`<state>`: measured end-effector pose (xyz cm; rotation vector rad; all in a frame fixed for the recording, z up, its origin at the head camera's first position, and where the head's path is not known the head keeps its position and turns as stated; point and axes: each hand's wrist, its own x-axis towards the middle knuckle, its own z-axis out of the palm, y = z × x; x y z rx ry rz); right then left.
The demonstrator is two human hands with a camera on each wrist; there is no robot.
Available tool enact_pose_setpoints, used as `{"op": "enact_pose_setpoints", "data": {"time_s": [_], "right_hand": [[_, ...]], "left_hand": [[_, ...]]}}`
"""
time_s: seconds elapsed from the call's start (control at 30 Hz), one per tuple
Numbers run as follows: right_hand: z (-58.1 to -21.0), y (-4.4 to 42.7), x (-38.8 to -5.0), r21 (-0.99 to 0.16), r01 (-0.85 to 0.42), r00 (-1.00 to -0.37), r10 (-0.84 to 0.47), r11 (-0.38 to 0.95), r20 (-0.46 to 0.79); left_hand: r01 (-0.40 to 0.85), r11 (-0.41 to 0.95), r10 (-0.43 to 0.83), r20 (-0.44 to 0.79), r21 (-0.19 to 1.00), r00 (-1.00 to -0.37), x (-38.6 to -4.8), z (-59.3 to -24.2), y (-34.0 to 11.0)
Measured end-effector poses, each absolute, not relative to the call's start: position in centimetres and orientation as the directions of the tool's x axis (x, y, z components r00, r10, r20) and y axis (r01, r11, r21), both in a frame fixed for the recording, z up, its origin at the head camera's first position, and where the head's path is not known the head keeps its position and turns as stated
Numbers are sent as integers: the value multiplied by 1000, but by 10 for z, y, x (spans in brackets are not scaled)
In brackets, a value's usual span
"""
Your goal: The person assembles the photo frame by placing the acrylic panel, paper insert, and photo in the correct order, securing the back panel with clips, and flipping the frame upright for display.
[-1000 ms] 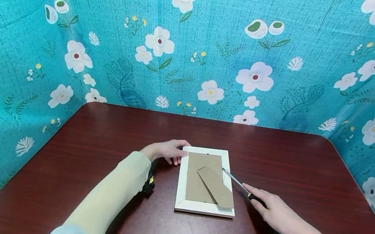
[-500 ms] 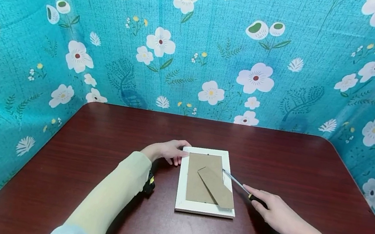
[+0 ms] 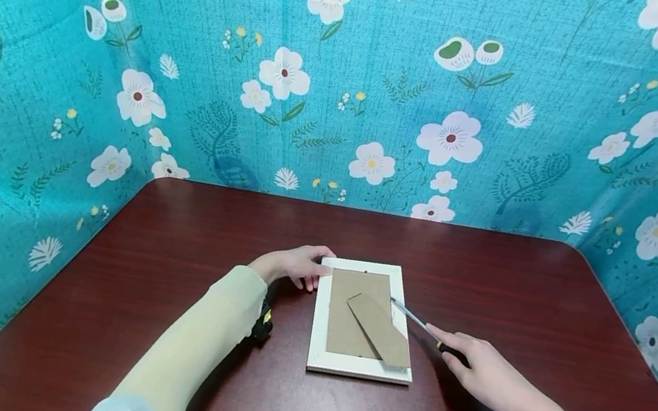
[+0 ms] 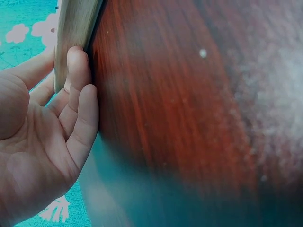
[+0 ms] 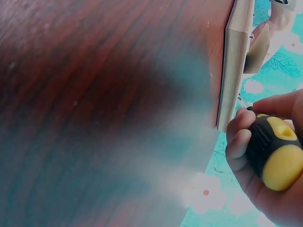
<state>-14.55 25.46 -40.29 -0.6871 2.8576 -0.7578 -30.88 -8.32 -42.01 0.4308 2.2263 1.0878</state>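
A white picture frame lies face down on the table, its brown backing board and slanted easel stand showing. At its upper left corner my left hand grips the edge, thumb on top. The left wrist view shows the fingers curled against the frame's wooden side. My right hand holds a screwdriver with a thin metal shaft. Its tip meets the inner right edge of the frame, beside the backing. In the right wrist view, the black and yellow handle sits within curled fingers.
The dark red-brown table spreads around the frame on all sides. Behind it and at both sides hangs a blue floral cloth. Each wrist wears a small black device, such as the left wrist camera.
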Motion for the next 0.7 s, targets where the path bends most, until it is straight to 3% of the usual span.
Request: {"op": "enact_pose_setpoints", "data": {"time_s": [0.7], "right_hand": [[-397,251,-147,-453,-424,-879,-478,784,-6]], "left_hand": [[5,597,516,-379,802,-769,-309,-423,-83]]}}
